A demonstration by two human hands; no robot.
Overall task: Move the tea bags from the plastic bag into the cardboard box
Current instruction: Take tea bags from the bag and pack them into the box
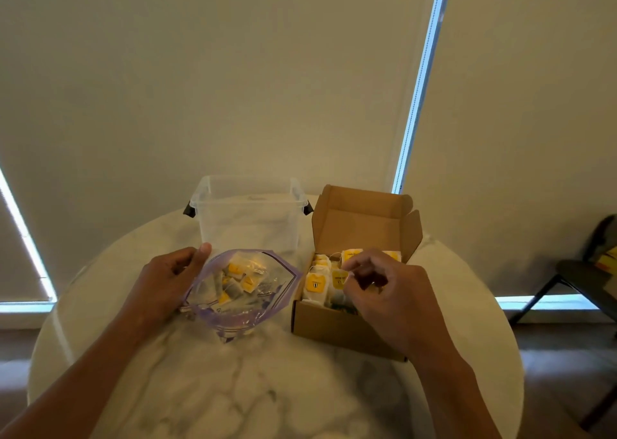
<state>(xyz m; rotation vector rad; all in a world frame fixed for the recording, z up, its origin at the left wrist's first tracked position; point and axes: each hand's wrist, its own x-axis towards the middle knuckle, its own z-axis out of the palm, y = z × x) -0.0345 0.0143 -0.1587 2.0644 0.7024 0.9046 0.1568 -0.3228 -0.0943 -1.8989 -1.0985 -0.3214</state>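
A clear plastic bag with a purple zip edge lies open on the marble table, with several yellow-tagged tea bags inside. My left hand grips the bag's left rim and holds its mouth open. To the right stands an open cardboard box, lid flap up, with several tea bags standing in it. My right hand hovers over the box with fingers curled, pinching a tea bag by its yellow tag at the box's middle.
An empty clear plastic tub with dark handles stands behind the bag. The round marble table ends close on both sides. A dark chair is at the far right, by the wall and blinds.
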